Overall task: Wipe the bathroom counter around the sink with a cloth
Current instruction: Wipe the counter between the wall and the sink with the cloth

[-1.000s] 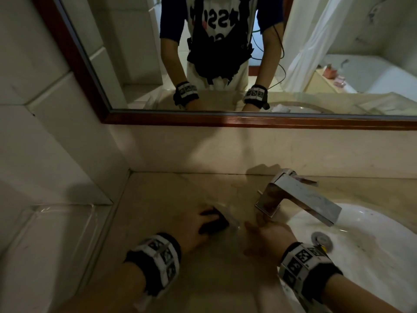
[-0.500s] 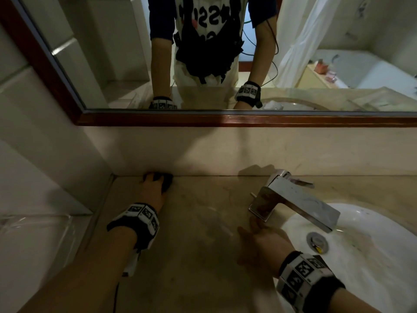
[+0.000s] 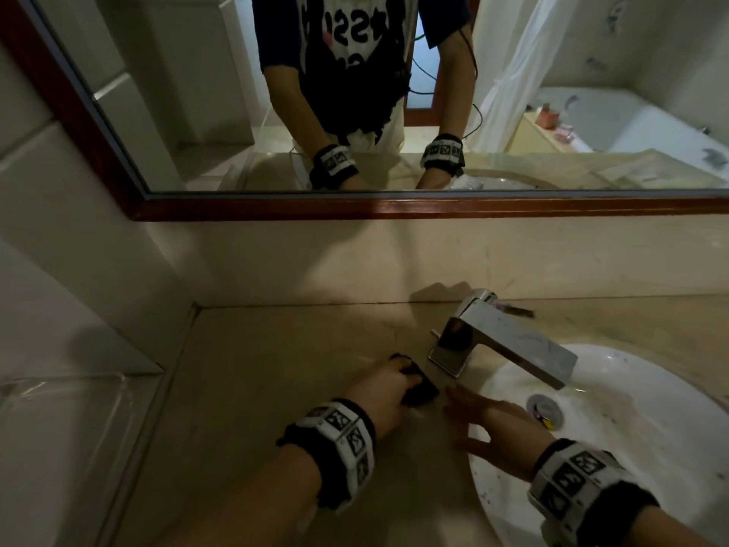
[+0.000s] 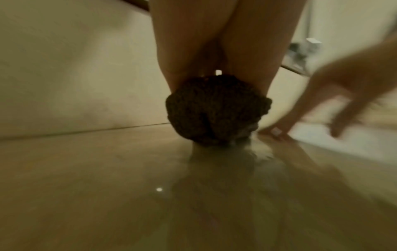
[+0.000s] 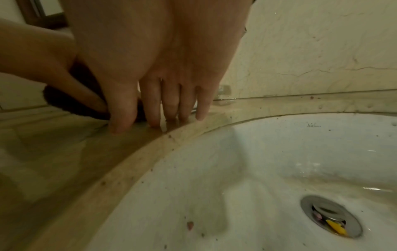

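Head view: left hand [image 3: 380, 388] pressing a bunched dark brown terry cloth [image 3: 419, 385] onto the glossy beige stone bench [image 3: 252, 388] — fingers clamped around it, just left of the square chrome tap [image 3: 501, 341]. Right hand [image 3: 499, 430] planted beside it, fingers [image 5: 169, 101] straight and slightly apart, tips on the bench at the rim of the white oval sink [image 3: 631, 459] — holding nothing.

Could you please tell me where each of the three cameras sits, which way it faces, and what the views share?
Head: looks down at the counter, faucet and mirror; both hands show.
Left wrist: low over the counter, faces along the left hand gripping the dark cloth.
Right wrist: faces along the right hand, fingertips on the counter beside the sink.
Shared: all three show the cloth.
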